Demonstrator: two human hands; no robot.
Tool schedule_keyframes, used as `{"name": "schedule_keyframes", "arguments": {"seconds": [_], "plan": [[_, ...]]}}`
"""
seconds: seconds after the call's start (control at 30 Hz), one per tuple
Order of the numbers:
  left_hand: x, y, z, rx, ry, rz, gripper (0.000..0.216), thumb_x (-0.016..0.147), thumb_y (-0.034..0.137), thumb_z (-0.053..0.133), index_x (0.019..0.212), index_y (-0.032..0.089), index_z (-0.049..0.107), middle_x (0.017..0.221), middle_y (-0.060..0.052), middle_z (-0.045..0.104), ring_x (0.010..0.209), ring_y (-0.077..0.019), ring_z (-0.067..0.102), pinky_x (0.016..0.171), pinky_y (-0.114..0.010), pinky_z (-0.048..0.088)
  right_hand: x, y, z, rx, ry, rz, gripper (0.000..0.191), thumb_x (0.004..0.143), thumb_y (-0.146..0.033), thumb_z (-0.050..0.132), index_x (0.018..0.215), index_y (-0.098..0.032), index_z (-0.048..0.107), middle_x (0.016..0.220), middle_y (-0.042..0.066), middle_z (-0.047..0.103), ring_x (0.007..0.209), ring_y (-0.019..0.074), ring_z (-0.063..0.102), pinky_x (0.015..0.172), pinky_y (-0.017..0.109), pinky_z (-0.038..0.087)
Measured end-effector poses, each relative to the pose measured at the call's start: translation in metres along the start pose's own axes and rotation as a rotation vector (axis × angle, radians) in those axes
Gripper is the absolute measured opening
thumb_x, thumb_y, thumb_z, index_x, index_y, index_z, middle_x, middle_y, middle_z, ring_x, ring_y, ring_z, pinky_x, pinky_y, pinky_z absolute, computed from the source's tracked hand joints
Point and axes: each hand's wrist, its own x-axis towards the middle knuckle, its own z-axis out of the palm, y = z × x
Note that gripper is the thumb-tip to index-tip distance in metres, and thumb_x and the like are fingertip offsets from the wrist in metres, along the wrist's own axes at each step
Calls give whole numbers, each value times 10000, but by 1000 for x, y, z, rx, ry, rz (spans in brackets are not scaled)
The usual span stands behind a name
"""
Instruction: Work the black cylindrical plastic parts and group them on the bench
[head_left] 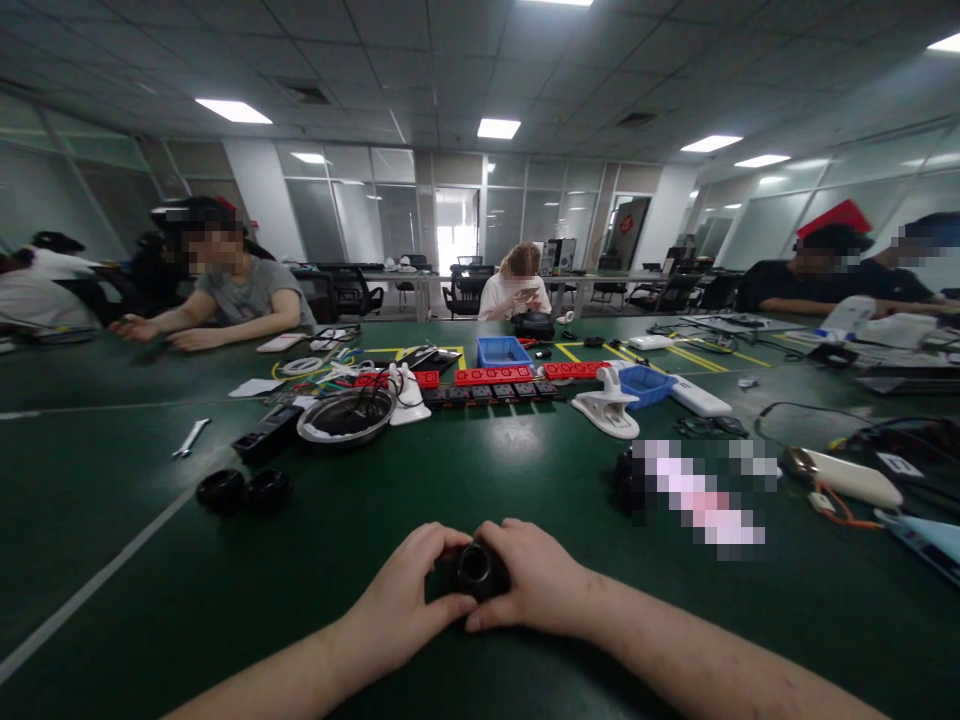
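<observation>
A small black round part with a hole in its top is between my two hands, low over the green table. My right hand is wrapped round its right side, thumb at the front and fingers behind. From the left, my left hand closes on it with thumb and fingertips, leaving a gap at the palm. The part's underside is hidden. Two black rounded parts lie side by side to the left, near a metal wrench.
Beyond my hands lie a round metal tray, a red strip, a blue bin and a white clamp-like stand. A white device and cables are at right. Several people sit around, one at the left.
</observation>
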Motion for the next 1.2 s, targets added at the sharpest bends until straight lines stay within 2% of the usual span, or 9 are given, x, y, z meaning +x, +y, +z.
{"name": "schedule_keyframes", "arguments": {"seconds": [0.13, 0.2, 0.37, 0.63, 0.77, 0.87, 0.93, 1.07, 1.2], "plan": [[-1, -2, -4, 2, 13, 67, 533, 665, 229, 662, 1157, 249, 459, 1134, -55, 492, 1043, -243, 441, 897, -392, 366, 0, 10, -11, 221, -115, -88, 560, 600, -487, 698, 1046, -194, 528, 770, -4, 558, 675, 148, 504, 567, 226, 374], [0, -2, -5, 1, 13, 79, 523, 676, 246, 662, 1163, 260, 473, 1130, -49, 499, 1046, -245, 441, 900, -389, 361, 1, 14, -15, 305, -164, -117, 535, 637, -408, 700, 1090, -193, 512, 747, -22, 550, 643, 124, 500, 558, 209, 372], [4, -1, -5, -16, -25, 68, 350, 700, 186, 628, 1036, 262, 570, 953, -7, 555, 902, -196, 504, 791, -308, 397, 6, 19, -14, 257, -189, -173, 210, 659, -270, 702, 803, -165, 593, 652, -48, 529, 661, 115, 494, 596, 201, 358], [4, 9, 4, 51, 104, -129, 273, 689, 213, 620, 958, 199, 572, 894, -26, 554, 808, -205, 498, 701, -298, 405, 5, -2, 7, -41, 38, 100, 449, 598, -529, 655, 842, -170, 538, 759, 27, 573, 665, 179, 525, 555, 251, 374], [4, 6, 3, 54, 107, -80, 300, 707, 213, 604, 1004, 205, 558, 922, -30, 555, 827, -206, 496, 724, -306, 404, 1, -9, 5, -31, 92, 68, 495, 589, -518, 669, 901, -159, 532, 855, 64, 578, 769, 219, 536, 661, 314, 418], [4, 0, -2, 22, 21, 6, 345, 730, 208, 584, 1072, 234, 540, 955, -26, 558, 865, -201, 502, 759, -307, 401, -1, -3, -3, 118, 61, -85, 556, 567, -391, 740, 1032, -179, 522, 954, 47, 563, 872, 208, 514, 769, 317, 403], [4, -2, -6, -1, -23, 54, 370, 741, 209, 577, 1105, 254, 532, 980, -24, 561, 903, -202, 505, 791, -312, 395, 0, 4, -8, 214, -24, -132, 492, 598, -304, 738, 1034, -184, 544, 920, 19, 562, 841, 177, 517, 741, 276, 406], [4, -3, -8, 5, -29, 81, 371, 731, 213, 598, 1095, 260, 550, 997, -23, 571, 932, -203, 508, 821, -314, 385, 5, 13, -11, 297, -145, -80, 285, 618, -261, 730, 846, -154, 595, 748, -29, 515, 657, 111, 492, 554, 189, 375], [3, 0, -4, 51, 7, 35, 331, 716, 249, 624, 1043, 244, 575, 928, -20, 581, 870, -204, 518, 752, -298, 407, 8, 8, -4, 205, -81, 8, 398, 551, -407, 751, 802, -159, 566, 707, -31, 515, 613, 117, 482, 498, 193, 340]]}}
